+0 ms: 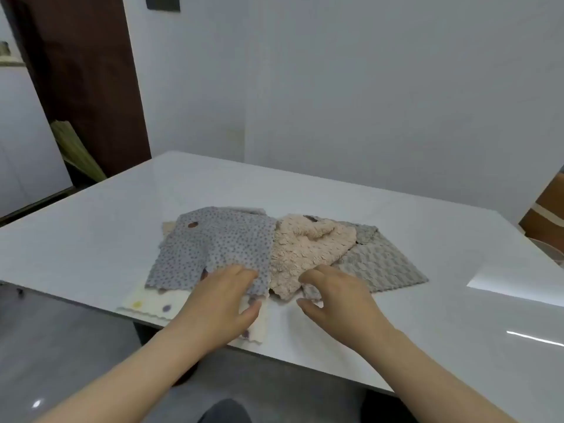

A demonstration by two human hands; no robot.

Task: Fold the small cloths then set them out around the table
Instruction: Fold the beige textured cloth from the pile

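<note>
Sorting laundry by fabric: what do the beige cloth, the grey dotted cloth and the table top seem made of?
Beige cloth: probably plush microfibre, matte; bumpy tufted pile. Grey dotted cloth: thinner, flatter fabric, matte, perhaps microfibre; lies limp and flat. Table top: hard, glossy white, possibly stone or lacquer; mirrors bright light streaks.

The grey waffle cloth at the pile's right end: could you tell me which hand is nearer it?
Right. The right hand is at the near-left corner of the grey waffle cloth; the left hand pinches the dotted cloth, beyond the beige cloth.
</note>
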